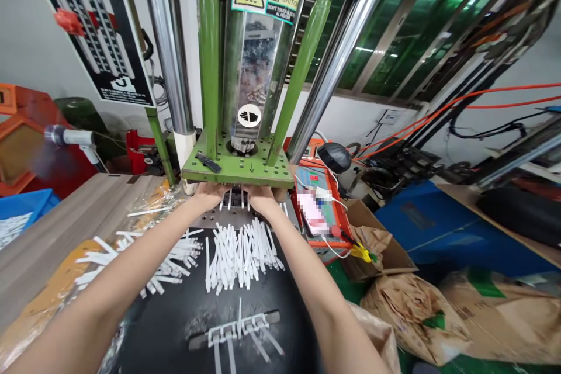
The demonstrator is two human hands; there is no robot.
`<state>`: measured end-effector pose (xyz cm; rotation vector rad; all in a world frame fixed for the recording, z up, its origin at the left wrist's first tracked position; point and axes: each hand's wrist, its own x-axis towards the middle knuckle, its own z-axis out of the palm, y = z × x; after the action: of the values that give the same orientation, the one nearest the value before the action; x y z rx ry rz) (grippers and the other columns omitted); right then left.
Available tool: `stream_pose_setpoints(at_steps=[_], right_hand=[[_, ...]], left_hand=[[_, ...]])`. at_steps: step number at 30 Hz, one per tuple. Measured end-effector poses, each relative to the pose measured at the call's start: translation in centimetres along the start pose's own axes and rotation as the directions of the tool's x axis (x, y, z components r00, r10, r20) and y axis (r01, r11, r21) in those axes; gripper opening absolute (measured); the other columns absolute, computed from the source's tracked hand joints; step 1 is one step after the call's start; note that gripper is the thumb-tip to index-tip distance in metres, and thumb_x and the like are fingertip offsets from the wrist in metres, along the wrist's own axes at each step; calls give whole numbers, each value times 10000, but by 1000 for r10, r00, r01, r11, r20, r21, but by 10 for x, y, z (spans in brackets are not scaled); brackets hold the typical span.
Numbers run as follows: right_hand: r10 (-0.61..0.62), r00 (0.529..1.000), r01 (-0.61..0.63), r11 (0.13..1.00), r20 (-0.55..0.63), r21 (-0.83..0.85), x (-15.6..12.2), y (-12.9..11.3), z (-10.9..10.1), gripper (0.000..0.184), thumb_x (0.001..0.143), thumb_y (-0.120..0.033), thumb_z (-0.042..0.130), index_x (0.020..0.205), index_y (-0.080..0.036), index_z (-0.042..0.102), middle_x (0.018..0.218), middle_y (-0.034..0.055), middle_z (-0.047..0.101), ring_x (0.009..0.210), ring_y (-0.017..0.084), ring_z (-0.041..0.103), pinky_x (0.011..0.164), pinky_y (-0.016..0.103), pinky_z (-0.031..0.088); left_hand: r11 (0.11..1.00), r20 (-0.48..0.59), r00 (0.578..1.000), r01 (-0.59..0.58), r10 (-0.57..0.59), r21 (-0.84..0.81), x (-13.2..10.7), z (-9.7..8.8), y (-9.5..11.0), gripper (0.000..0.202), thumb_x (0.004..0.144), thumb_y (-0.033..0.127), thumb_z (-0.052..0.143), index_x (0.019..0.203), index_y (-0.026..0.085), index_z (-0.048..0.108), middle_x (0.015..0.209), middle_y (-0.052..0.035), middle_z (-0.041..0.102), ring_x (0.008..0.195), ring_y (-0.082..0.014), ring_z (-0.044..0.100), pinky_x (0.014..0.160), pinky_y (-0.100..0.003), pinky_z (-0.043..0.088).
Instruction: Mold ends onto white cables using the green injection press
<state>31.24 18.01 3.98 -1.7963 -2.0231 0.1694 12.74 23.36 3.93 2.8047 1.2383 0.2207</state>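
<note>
Both hands reach in under the green plate (239, 175) of a vertical press. My left hand (211, 194) is at the left end of a metal mould (232, 219), and my right hand (259, 196) is at its right end. The plate's edge hides most fingers, so what they grip is not visible. Several thin white strips (230, 199) stick out of the mould between the hands. Nearer me, a bundle of white strips (241, 254) lies on the black work surface (166, 327). A bar holding several white moulded pieces (239, 330) with trailing strips lies closest.
More white strips (179, 257) lie on plastic wrapping at the left, beside a wooden board (92, 204). Right of the press stands an orange control box (326, 181) with a pixelated object on it. Steel columns (169, 41) flank the press. Brown paper bags (412, 315) sit at lower right.
</note>
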Motion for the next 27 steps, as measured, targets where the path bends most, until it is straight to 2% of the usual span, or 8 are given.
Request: stream_pose_setpoints(at_steps=[2, 4, 7, 10, 12, 14, 18, 27], right_hand=[[-42, 999, 42, 999, 18, -5, -36, 5, -5, 443, 919, -55, 455, 1308, -160, 638, 1411, 135, 579, 1363, 270, 476, 1150, 411, 365], [-62, 998, 62, 998, 18, 2, -92, 15, -6, 404, 938, -86, 458, 1294, -123, 644, 1420, 173, 554, 1361, 273, 479, 1146, 409, 384], [-136, 989, 140, 988, -49, 69, -200, 32, -7, 300, 979, -208, 496, 1214, -153, 675, 1399, 168, 558, 1326, 270, 518, 1103, 429, 451], [-182, 982, 185, 980, -45, 71, -300, 37, -11, 347, 974, -333, 564, 1307, -242, 605, 1440, 133, 528, 1352, 271, 496, 1063, 443, 495], [-226, 974, 227, 974, 10, -16, -342, 32, -12, 512, 911, -395, 649, 1390, -253, 541, 1492, 147, 475, 1381, 318, 457, 1058, 493, 493], [-254, 966, 258, 955, 48, -147, -361, 25, -9, 627, 841, -289, 690, 1437, -240, 503, 1487, 169, 478, 1369, 351, 461, 1048, 534, 484], [-208, 978, 207, 933, 29, -295, -358, 14, -1, 829, 650, 9, 540, 1440, -242, 507, 1397, 151, 567, 1324, 329, 505, 1071, 548, 436], [-167, 984, 179, 942, 66, -282, -351, 5, -9, 852, 584, 46, 495, 1391, -225, 535, 1380, 152, 552, 1321, 297, 491, 1064, 531, 439]], left_hand=[[1000, -26, 1000, -5, 5, -18, -17, -2, 5, 582, 894, 11, 378, 1422, 210, 520, 1440, -165, 529, 1345, -326, 478, 1085, -513, 401], [999, -37, 999, -14, 12, -53, -54, 0, 8, 671, 871, -20, 340, 1501, 203, 402, 1473, -163, 482, 1351, -296, 462, 1080, -464, 417], [988, -36, 998, -64, 60, -139, -152, 13, 10, 584, 933, 56, 343, 1498, 195, 396, 1418, -134, 527, 1277, -217, 522, 1055, -339, 452], [984, -202, 973, -133, 108, -117, -266, 31, 12, 514, 993, 259, 434, 1504, 299, 394, 1330, -74, 615, 1195, -219, 580, 1029, -325, 453], [979, -165, 965, -206, 204, 9, -325, 42, 14, 588, 961, 387, 502, 1528, 319, 357, 1308, -40, 653, 1148, -228, 615, 1028, -316, 444], [984, -113, 980, -156, 165, 87, -359, 51, 19, 658, 921, 388, 530, 1541, 356, 313, 1383, -19, 617, 1223, -259, 587, 1096, -368, 386], [991, -92, 993, -56, 67, 118, -363, 58, 27, 780, 834, 192, 454, 1533, 458, 234, 1453, 24, 560, 1297, -270, 551, 1212, -486, 193], [999, -46, 999, -21, 23, 37, -357, 50, 31, 860, 755, 164, 430, 1536, 456, 216, 1519, 10, 484, 1335, -281, 530, 1209, -520, 219]])
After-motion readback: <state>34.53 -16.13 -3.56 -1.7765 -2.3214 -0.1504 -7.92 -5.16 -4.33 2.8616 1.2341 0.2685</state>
